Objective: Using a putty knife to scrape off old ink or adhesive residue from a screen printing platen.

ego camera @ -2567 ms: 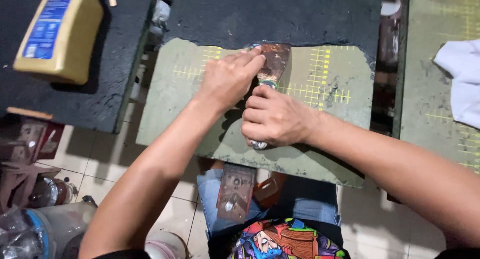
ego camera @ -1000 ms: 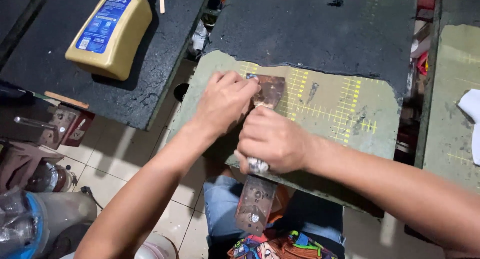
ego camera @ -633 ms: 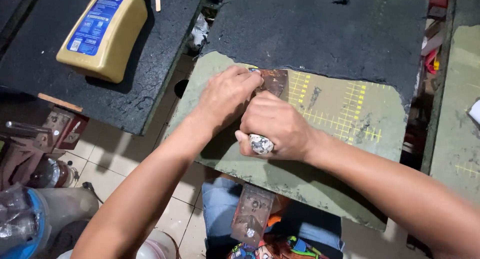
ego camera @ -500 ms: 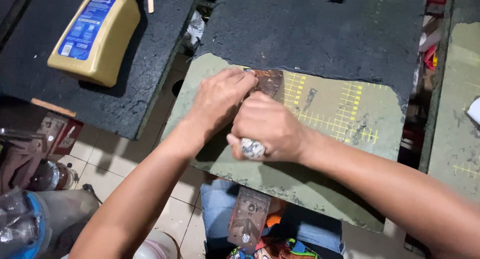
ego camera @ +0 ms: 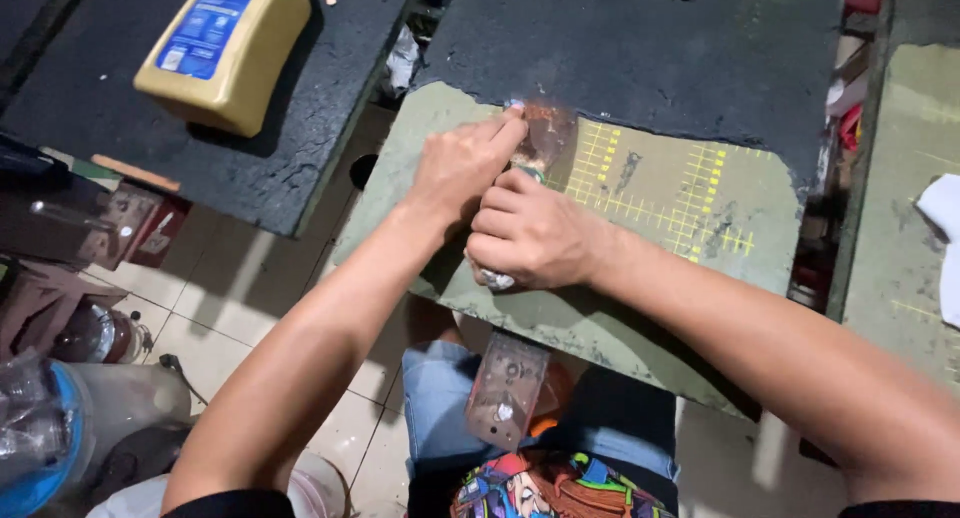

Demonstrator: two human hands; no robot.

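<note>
On the green cutting mat, the left hand presses flat on a small brown piece. Just near it, the right hand is closed tight around a silver tool.

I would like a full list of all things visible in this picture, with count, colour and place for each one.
cutting mat: one, green with yellow grid, centre
brown piece: one, on the mat, under the fingers
tool: one, metallic end showing, in the right fist
dark bench: one, black, top
bottle: one, yellow with blue label, upper left
white cloth: one, right edge
flat brown piece: one, on the lap
left hand: pressing the brown piece
right hand: gripping the tool
</note>
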